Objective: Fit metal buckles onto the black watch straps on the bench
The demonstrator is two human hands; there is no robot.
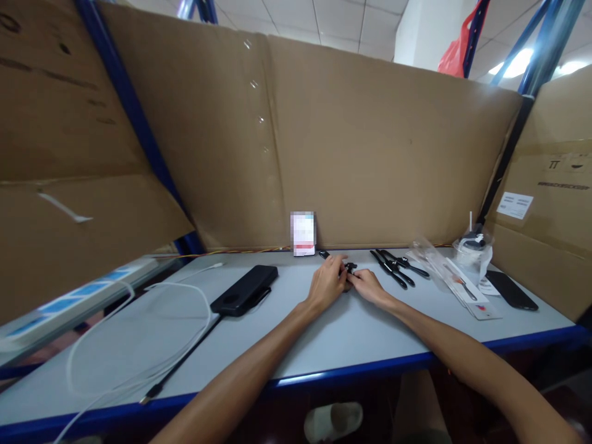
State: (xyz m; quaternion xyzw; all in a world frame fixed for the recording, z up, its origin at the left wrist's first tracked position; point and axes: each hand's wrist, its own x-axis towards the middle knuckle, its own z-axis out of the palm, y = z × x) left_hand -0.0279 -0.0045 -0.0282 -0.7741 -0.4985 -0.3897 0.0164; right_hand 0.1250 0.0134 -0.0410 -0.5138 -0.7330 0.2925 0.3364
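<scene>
My left hand [327,280] and my right hand [370,287] meet above the grey tabletop, fingers closed around a small black object [351,266]. Fingers cover most of it, so its kind is not plain. A black handle-like end [324,253] shows just beyond the left fingers; whether it belongs to the same object I cannot tell. To the right of my right hand lie several slim black-handled tools [391,269], side by side and slanted. Farther right is a clear package [467,293] with a card that pictures a dark-handled tool.
A lit, blurred screen [303,234] stands against the cardboard wall [370,154]. Left are a black power bank [245,290], a white cable [203,302] and a power strip [69,302]. At right sit a bagged cup [472,251] and a black phone [512,290]. A blue edge [351,372] borders the front.
</scene>
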